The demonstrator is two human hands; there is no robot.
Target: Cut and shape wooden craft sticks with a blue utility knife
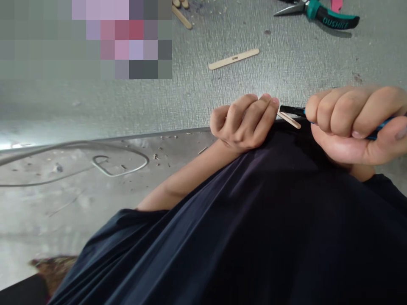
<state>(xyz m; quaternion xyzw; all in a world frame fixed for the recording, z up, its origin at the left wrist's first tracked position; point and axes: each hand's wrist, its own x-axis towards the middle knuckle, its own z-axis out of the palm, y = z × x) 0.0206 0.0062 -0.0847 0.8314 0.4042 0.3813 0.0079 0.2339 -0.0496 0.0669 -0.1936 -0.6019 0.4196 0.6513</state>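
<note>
My left hand (244, 120) is closed at the table's near edge, fingers curled round a wooden craft stick (291, 120). One rounded end of this stick juts out to the right; the rest is hidden in the hand. My right hand (356, 123) grips a tool with a narrow black front part (292, 110) and blue on its handle; its kind is not clear. The black tip lies against or just above the stick, close to my left fingertips. Beyond my hands, another craft stick (234, 59) with a small slot in its middle lies on the table.
Green-and-black handled pliers (318, 12) lie at the far right of the grey table (159, 101), with a pink object (336, 5) behind. More craft sticks (182, 17) lie at the back. A bent grey cable (121, 171) shows below the table edge, above a floor with scraps.
</note>
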